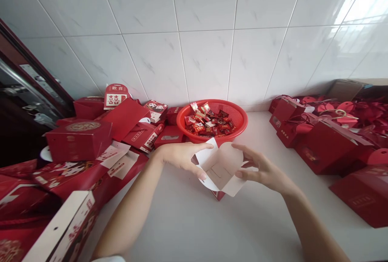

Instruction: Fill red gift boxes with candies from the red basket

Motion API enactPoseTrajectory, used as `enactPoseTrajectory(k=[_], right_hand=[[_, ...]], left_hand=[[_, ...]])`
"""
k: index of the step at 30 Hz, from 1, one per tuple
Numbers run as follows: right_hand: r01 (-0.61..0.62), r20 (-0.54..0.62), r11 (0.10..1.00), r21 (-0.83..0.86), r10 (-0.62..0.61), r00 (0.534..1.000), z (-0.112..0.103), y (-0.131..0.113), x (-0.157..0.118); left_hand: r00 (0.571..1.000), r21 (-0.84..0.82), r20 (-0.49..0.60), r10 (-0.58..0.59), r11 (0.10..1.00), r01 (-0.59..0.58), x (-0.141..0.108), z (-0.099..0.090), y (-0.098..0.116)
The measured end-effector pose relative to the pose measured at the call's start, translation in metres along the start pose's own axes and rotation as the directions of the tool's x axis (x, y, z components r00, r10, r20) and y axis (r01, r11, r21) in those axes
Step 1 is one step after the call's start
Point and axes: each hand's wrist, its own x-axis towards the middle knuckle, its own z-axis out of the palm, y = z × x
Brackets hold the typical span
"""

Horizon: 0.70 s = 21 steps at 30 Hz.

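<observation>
Between my hands is a small box, its top flaps spread out and its pale inside showing; a bit of its red outside shows below. My left hand grips the box's left side, thumb and fingers around a flap. On the right side, my right hand holds the box with its thumb and fingers at the flaps. The inside of the box holds nothing visible. Just behind it, a red plastic basket contains several wrapped sweets in red and gold.
Red boxes and bags are heaped on the left, by a dark door frame. More red gift boxes stand in rows on the right. A white tiled wall rises behind the white tabletop.
</observation>
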Motion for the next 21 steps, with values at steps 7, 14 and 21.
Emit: enactPoseTrajectory(k=[7, 14, 21], right_hand=[[-0.135, 0.116, 0.962, 0.237, 0.110, 0.987, -0.002, 0.006, 0.006], [-0.124, 0.168, 0.945, 0.303, 0.075, 0.983, -0.004, 0.011, 0.021], [0.007, 0.037, 0.994, 0.106, -0.010, 0.999, -0.009, 0.006, 0.033]], left_hand=[[0.977, -0.193, 0.191, -0.096, 0.972, 0.133, 0.005, -0.009, -0.017], [0.966, -0.211, 0.216, -0.140, 0.960, 0.186, 0.005, -0.010, -0.019], [0.997, -0.197, 0.058, -0.043, 0.979, 0.054, 0.004, -0.011, -0.025]])
